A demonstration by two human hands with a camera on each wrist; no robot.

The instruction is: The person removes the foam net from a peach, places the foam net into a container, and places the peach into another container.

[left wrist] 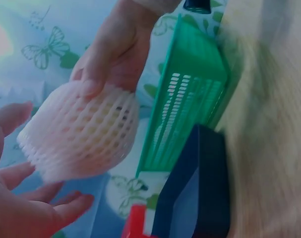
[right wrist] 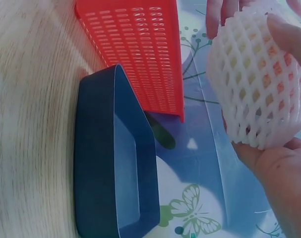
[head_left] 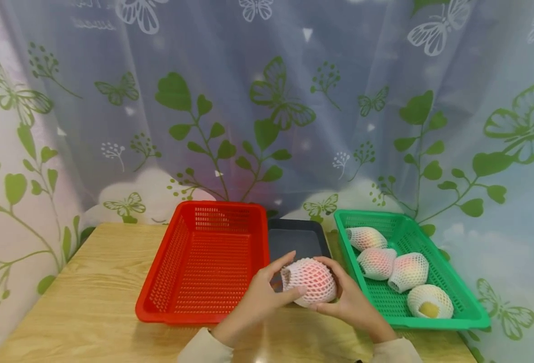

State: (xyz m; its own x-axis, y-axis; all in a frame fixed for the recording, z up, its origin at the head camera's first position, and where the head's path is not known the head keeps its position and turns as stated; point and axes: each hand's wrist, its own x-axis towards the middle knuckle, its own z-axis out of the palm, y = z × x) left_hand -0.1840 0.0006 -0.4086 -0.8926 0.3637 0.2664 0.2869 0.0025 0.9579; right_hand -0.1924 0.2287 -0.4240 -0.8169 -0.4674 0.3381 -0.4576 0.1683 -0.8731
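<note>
A fruit in pink-white foam netting (head_left: 311,281) is held up above the table's front, between both hands. My right hand (head_left: 350,302) grips its right side, the thumb low and the fingers round the back; the left wrist view shows that hand (left wrist: 115,49) from the side. The left hand (head_left: 264,295) is at the netting's open end, thumb and fingers spread apart. In the left wrist view, the left hand (left wrist: 26,198) has its fingers loosely extended beside the netted fruit (left wrist: 86,129); whether it touches cannot be told.
A red basket (head_left: 146,297) stands left with nothing in it. Behind the hands lies a dark tray (head_left: 296,239), partly hidden. The green basket (head_left: 473,307) at right holds several netted fruits (head_left: 409,272). A patterned curtain (head_left: 230,101) hangs behind the wooden table (head_left: 81,302).
</note>
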